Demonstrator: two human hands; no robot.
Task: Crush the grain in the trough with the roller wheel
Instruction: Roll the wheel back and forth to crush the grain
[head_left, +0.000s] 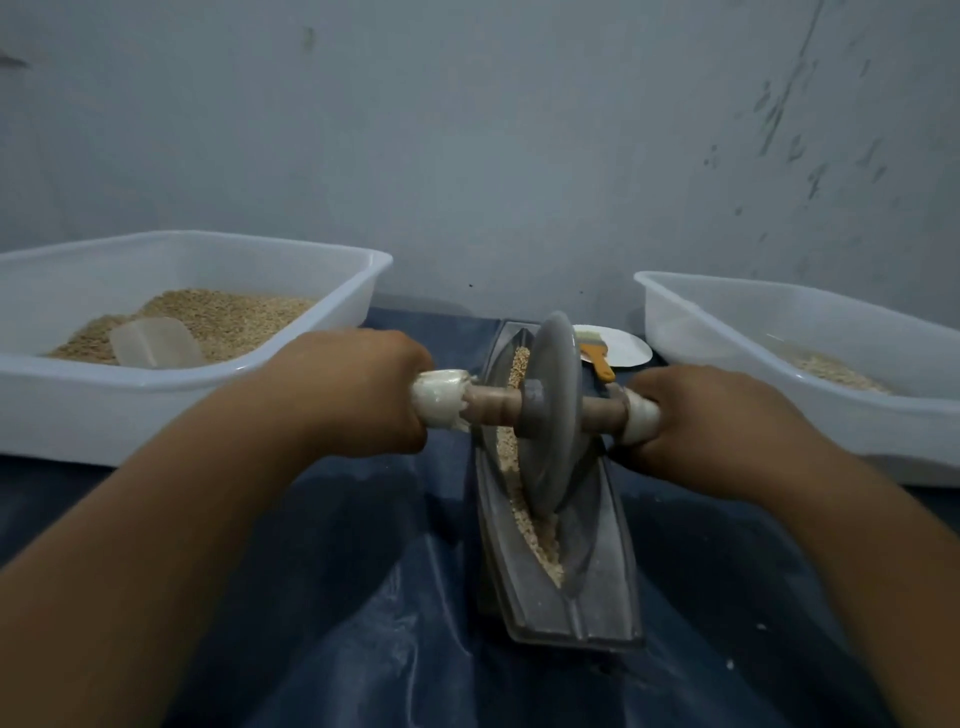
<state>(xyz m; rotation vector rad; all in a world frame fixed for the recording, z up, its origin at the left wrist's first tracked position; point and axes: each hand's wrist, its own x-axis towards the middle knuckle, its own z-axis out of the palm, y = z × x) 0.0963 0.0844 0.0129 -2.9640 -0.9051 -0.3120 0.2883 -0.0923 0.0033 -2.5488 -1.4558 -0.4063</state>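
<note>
A grey boat-shaped trough (602, 582) lies lengthwise on the dark blue sheet in front of me. Tan grain (537, 538) lines its groove. The grey roller wheel (553, 415) stands upright in the groove near the trough's middle, on a wooden axle with white-wrapped ends. My left hand (358, 395) grips the left end of the axle. My right hand (706, 421) grips the right end. The wheel hides part of the grain behind it.
A white tub (171, 384) at the left holds whole grain and a clear scoop (156, 343). A second white tub (795, 374) at the right holds a little pale grain. A white plate (626, 348) with an orange-handled brush (597, 358) sits behind the trough. A grey wall rises close behind.
</note>
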